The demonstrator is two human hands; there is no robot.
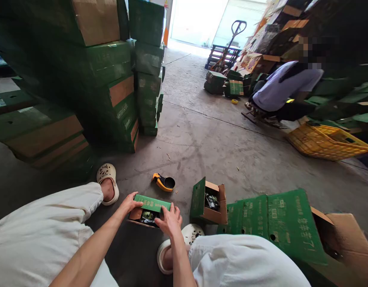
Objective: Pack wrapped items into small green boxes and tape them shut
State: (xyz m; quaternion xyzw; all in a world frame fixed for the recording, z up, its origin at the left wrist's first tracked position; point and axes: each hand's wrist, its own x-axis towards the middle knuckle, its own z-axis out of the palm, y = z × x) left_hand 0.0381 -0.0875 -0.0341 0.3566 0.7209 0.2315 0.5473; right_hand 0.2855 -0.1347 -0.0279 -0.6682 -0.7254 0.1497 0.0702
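The small green box [153,203] is low in front of the person, above the floor [189,151] and between the two white-trousered legs. Its green flap covers the far part of the top, and the near part is open, with dark, shiny contents [148,217] inside.

The left arm comes from the bottom edge of the view and goes forward and to the right, almost straight. The left hand [132,203] is at the left end of the box; its thumb and fingers are bent and hold the corner of the flap between them. The right forearm rises more steeply, beside the right knee. The right hand [171,219] is at the right end, with its back turned up and its fingers spread a little apart; the thumb and the forefinger touch the box near the flap's edge. How firmly it presses, I cannot tell.

Just beyond the box, an orange tape dispenser [164,182] lies on the floor. To the right stands an open green carton [198,199], with dark plastic inside, near a bigger row of green cartons [270,223]. Farther away, at right, another person [284,87] sits low, near a yellow crate [327,141].
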